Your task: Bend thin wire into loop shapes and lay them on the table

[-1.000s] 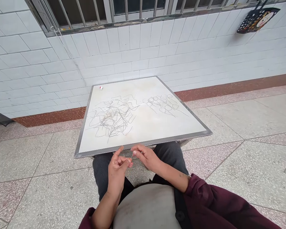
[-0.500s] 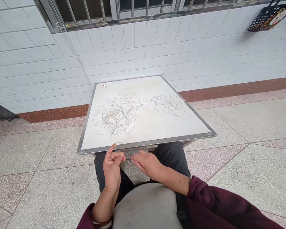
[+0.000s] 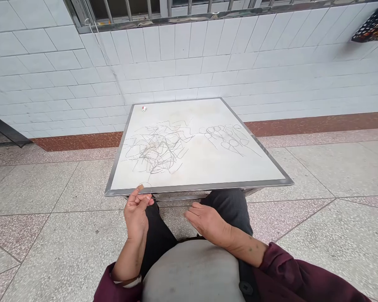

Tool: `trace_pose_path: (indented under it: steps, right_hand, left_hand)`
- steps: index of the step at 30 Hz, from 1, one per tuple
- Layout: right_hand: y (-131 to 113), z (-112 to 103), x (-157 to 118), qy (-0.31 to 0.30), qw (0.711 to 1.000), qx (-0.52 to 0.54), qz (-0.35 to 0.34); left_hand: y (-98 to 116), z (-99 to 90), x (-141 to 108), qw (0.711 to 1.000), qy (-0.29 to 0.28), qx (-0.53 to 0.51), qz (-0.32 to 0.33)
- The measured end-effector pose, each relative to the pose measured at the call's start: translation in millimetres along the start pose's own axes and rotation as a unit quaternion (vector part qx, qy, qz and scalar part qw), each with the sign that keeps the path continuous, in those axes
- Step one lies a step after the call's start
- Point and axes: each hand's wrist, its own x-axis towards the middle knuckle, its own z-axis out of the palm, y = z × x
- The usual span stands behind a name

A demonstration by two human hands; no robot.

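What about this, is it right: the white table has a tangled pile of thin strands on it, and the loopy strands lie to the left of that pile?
Not quite: the loopy strands lie to the right of the tangled pile on the white table, as the head view shows.

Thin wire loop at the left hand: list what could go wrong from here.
The thin, pale wire loop, pinched in the left hand by the edge of the white, grey-rimmed table, might slip to the speckled stone floor. Set among the tangled, dark, thin wires, it could snag.
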Motion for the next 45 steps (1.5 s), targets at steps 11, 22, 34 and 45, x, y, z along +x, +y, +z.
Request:
trace_pose_path:
  steps: [11,22,34,45]
  right_hand:
    - [-4.5,-7.6,45.6,0.147,0.987,0.059,0.042]
    - [-5.2,14.6,54.0,0.074,0.996,-0.046,-0.007]
    - [-2.4,20.5,42.1,0.031,0.995,-0.088,-0.044]
    - [25.1,29.7,0.0,0.106,0.989,-0.078,0.064]
  left_hand:
    - [4.8,19.8,-24.1,0.992,-0.099,0.006,-0.072]
    - [-16.9,19.1,-16.4,0.991,-0.115,0.026,-0.062]
    - [-34.9,5.3,-0.6,0.992,-0.065,0.007,-0.108]
    - [-41.8,35.7,-7.3,0.991,-0.09,0.028,-0.09]
